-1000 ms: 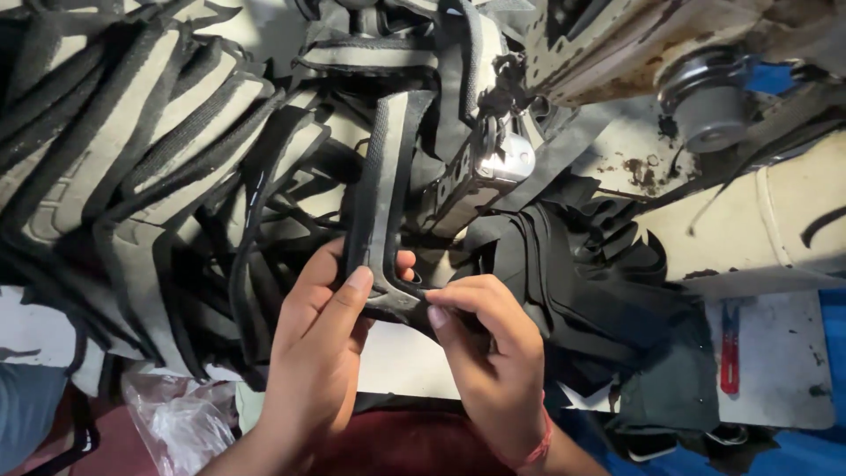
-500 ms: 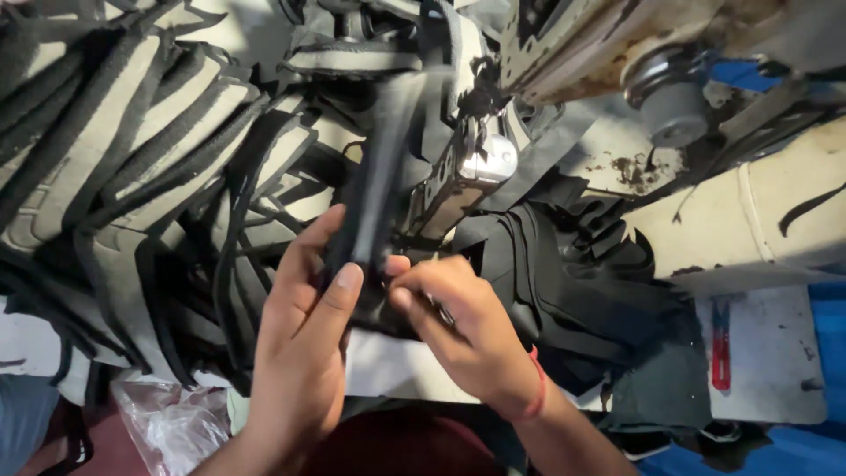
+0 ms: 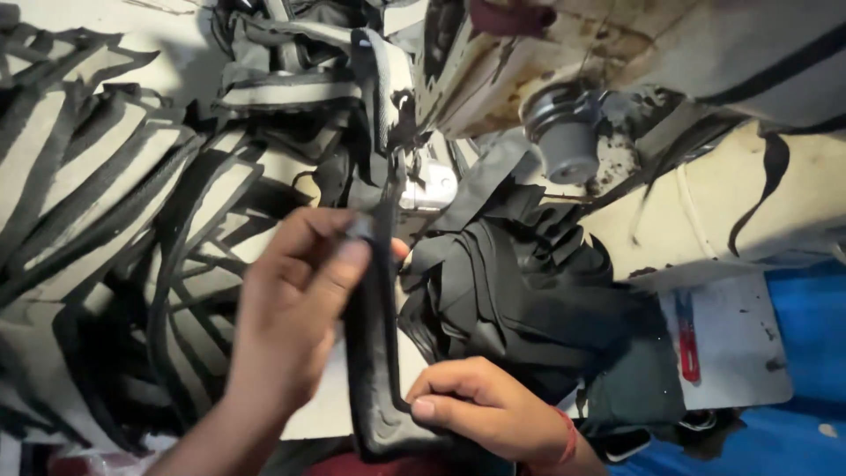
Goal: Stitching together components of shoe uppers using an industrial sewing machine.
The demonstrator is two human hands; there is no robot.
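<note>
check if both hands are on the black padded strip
Yes, the left hand pinches the black padded strip midway, the right hand its lower end.

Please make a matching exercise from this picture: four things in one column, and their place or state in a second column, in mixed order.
1. left hand
2. right hand
3. red tool
4. grey metal wheel

a. lies on the white board, far right
b. grips the black padded strip near its upper part
c. presses the strip's bottom corner
d. on the machine, upper middle

Pairs: 1-b, 2-c, 3-a, 4-d
</note>
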